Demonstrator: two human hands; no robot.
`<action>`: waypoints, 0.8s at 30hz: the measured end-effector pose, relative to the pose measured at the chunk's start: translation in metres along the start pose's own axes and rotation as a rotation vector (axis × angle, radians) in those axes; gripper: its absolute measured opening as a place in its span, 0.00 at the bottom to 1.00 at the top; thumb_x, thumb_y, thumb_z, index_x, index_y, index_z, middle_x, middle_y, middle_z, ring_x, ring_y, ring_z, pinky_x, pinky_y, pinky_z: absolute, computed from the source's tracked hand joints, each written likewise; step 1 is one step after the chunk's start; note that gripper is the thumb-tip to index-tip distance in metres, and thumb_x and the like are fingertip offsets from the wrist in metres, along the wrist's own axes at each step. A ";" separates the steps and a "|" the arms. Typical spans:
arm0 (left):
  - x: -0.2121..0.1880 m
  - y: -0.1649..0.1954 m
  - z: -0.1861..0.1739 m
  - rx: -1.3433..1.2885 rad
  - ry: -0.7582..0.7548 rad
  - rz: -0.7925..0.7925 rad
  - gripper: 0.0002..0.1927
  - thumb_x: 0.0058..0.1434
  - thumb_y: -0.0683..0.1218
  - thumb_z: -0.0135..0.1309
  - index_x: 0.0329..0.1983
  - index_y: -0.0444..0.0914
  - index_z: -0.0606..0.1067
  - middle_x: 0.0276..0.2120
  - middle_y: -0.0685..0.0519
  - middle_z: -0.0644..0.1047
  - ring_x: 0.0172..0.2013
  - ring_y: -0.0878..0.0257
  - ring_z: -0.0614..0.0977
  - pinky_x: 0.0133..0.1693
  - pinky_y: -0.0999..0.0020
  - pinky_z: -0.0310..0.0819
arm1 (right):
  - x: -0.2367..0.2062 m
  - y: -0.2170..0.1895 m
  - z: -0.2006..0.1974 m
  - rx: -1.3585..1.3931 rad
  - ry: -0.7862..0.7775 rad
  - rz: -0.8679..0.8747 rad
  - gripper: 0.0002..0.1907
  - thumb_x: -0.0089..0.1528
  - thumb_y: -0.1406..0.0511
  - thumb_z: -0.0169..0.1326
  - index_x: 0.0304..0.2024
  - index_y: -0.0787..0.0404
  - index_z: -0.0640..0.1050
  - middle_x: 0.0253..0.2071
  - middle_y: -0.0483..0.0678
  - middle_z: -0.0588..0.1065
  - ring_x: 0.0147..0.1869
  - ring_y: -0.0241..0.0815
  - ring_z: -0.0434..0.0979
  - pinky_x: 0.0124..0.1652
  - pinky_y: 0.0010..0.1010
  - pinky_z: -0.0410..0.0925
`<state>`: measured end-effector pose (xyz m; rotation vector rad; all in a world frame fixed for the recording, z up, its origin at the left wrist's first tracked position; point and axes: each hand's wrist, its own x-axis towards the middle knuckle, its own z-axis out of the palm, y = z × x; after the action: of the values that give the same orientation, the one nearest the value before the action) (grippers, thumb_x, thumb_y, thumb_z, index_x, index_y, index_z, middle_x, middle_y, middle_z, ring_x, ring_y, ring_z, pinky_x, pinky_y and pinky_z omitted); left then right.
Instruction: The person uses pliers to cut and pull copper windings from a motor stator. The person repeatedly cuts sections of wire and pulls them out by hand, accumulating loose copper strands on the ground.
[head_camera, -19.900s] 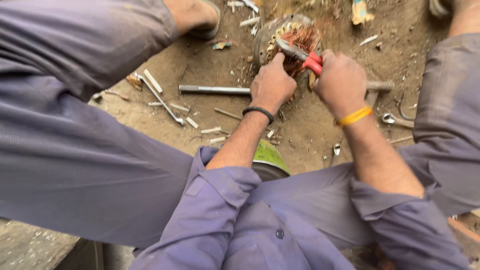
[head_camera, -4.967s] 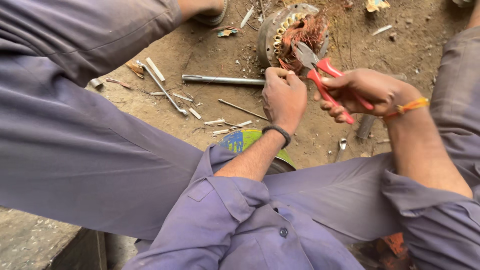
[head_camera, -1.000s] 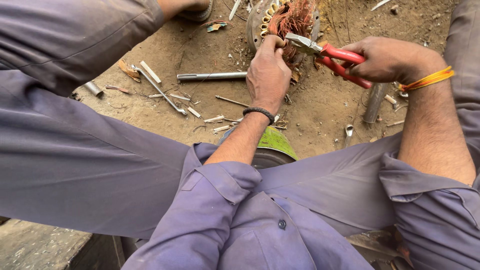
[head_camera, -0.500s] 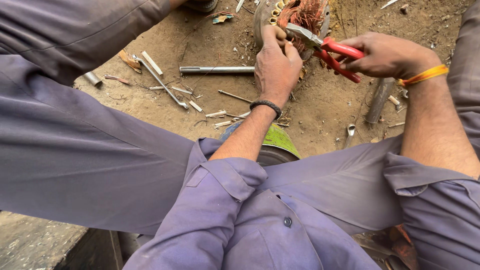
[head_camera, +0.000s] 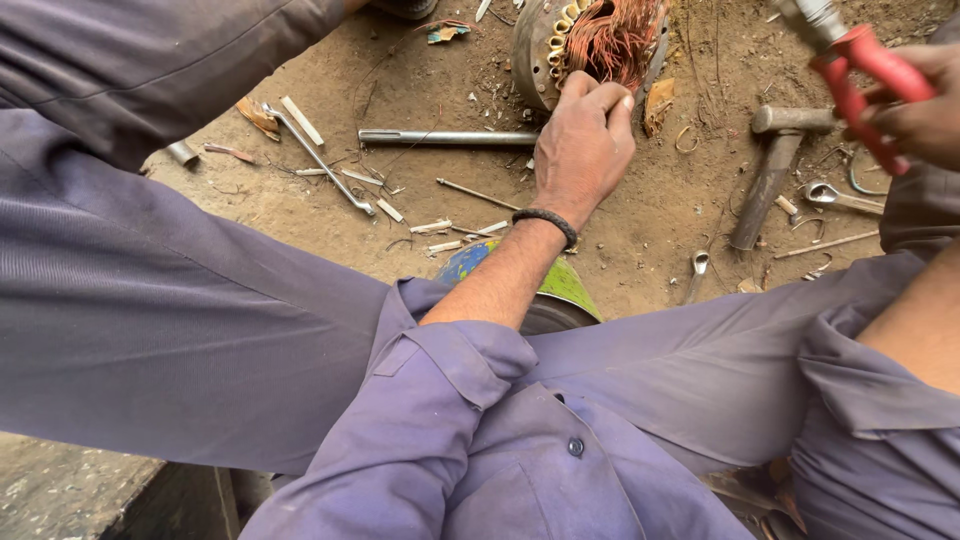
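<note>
Copper windings (head_camera: 612, 38) filled the round motor stator (head_camera: 540, 45) at the far edge, where the left hand (head_camera: 583, 150) pressed down, fingers curled onto its rim. Up right, the right hand (head_camera: 925, 115) was closed around red-handled pliers (head_camera: 850, 65), well apart. Steadying the stator firmly seemed wise before pulling wire.

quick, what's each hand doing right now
Left hand: fingers curled, gripping the round metal motor stator with copper windings.
Right hand: closed on the red-handled pliers.
</note>
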<state>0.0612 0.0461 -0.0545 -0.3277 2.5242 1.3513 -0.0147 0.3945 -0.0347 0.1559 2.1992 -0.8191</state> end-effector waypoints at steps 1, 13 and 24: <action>-0.001 0.000 0.000 0.030 -0.043 0.004 0.10 0.67 0.49 0.50 0.41 0.41 0.80 0.41 0.51 0.72 0.34 0.61 0.80 0.39 0.63 0.77 | 0.000 0.008 -0.002 0.050 0.036 -0.039 0.33 0.63 0.82 0.47 0.71 0.61 0.72 0.48 0.60 0.77 0.47 0.53 0.80 0.45 0.47 0.76; -0.011 -0.006 -0.009 -0.153 0.200 0.148 0.14 0.68 0.41 0.49 0.56 0.43 0.76 0.49 0.47 0.74 0.45 0.60 0.81 0.48 0.63 0.79 | -0.041 -0.101 0.016 -0.133 -0.092 0.100 0.29 0.62 0.76 0.56 0.65 0.53 0.79 0.41 0.51 0.81 0.35 0.42 0.77 0.35 0.38 0.72; 0.007 -0.016 -0.022 -0.260 0.203 -0.114 0.12 0.63 0.41 0.55 0.49 0.37 0.71 0.36 0.51 0.83 0.38 0.62 0.85 0.45 0.64 0.80 | -0.044 -0.151 0.037 -0.257 -0.207 0.067 0.28 0.62 0.72 0.56 0.63 0.44 0.82 0.31 0.46 0.79 0.26 0.38 0.72 0.27 0.35 0.69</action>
<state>0.0572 0.0185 -0.0568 -0.6812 2.4389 1.6783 -0.0138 0.2599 0.0543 0.0168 2.0685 -0.4864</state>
